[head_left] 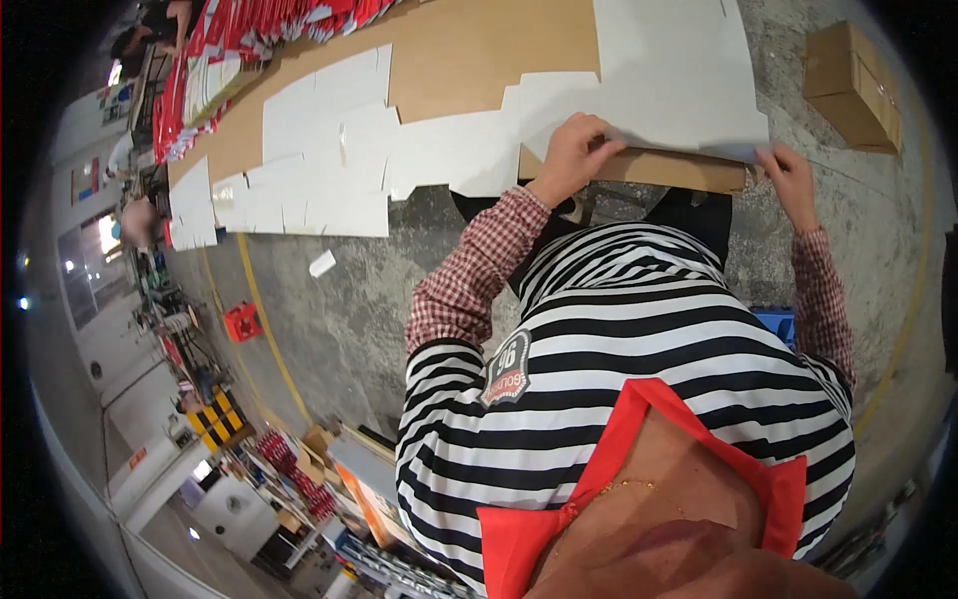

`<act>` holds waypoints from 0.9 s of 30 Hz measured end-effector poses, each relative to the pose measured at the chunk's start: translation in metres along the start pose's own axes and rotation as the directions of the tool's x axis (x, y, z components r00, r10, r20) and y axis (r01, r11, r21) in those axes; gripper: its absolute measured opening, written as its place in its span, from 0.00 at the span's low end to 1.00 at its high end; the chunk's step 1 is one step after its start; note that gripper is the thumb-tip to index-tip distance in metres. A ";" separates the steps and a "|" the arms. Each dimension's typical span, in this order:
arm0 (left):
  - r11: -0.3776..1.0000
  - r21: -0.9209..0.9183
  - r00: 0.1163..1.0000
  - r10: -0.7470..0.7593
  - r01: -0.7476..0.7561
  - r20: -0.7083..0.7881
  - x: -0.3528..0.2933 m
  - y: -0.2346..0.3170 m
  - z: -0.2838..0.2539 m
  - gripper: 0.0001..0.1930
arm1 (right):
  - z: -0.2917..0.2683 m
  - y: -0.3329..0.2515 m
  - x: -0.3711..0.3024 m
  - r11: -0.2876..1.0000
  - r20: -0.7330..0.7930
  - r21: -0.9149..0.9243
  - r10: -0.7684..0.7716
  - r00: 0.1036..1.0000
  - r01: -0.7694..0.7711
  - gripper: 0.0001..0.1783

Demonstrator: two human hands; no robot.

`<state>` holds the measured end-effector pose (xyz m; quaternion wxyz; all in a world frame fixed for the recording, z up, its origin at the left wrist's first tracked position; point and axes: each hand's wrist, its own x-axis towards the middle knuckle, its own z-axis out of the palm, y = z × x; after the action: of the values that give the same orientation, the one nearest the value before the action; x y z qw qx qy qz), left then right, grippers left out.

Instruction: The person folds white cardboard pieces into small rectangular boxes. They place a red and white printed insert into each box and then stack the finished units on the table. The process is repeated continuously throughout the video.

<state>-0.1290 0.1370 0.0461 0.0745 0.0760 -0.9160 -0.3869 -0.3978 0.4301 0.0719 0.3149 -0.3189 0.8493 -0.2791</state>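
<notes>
The white sheet [679,70], a flat die-cut carton blank, lay on a brown cardboard slab [649,168] just ahead of the person, its near edge level with the slab's front. The left hand [577,150] pressed down on that near edge, its grip closed with fingers curled over the sheet and the thumb tucked at the edge. The right hand [788,178] pinched the sheet's near right corner, its grip closed tight on the corner where it overhung the end of the slab. The sheet spread away from both hands, beyond the fingertips, and between the two hands its edge ran straight along the slab.

To the left of the left hand more white blanks [319,170] lay overlapping in a loose row on a long cardboard base [469,60], which ran on past the sheet. Beyond those, farther to the left, stood stacks of red-and-white printed cartons [249,40]. To the right of the right hand and well apart from it, a brown box [853,85] sat on the concrete floor [339,309]. A small white scrap [322,264] lay on the floor nearer than the left hand, beside a yellow floor line [261,329], with a red crate [241,321] just past that line. Both forearms wore red checked sleeves under a black-and-white striped top.
</notes>
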 end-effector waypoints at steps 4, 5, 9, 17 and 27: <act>0.957 0.252 0.985 -0.114 0.145 -0.133 0.010 0.030 0.018 0.24 | 0.029 -0.043 0.021 0.991 -0.312 -0.078 0.078 0.947 -0.108 0.25; 0.913 0.402 0.980 0.011 0.071 -0.198 0.010 0.041 0.024 0.24 | 0.037 -0.051 0.027 0.971 -0.394 -0.229 -0.162 0.905 0.075 0.26; 0.823 0.563 0.980 0.164 -0.073 -0.113 -0.010 0.064 0.023 0.34 | 0.078 -0.079 0.027 0.644 -0.168 -0.552 -0.708 0.686 0.529 0.30; 0.872 -0.154 0.795 -0.488 0.465 -0.360 -0.051 -0.009 -0.041 0.20 | 0.097 -0.064 0.034 0.562 0.093 -0.511 -0.716 0.692 0.650 0.34; 0.832 0.551 0.998 0.039 -0.063 0.054 -0.019 0.047 0.017 0.51 | 0.061 -0.038 -0.007 0.922 -0.761 -0.037 -0.276 0.588 0.385 0.30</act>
<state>-0.1174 0.1849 0.0668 0.0410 0.0619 -0.9917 -0.1053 -0.3361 0.3940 0.0609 -0.1028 -0.3048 0.8074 -0.4946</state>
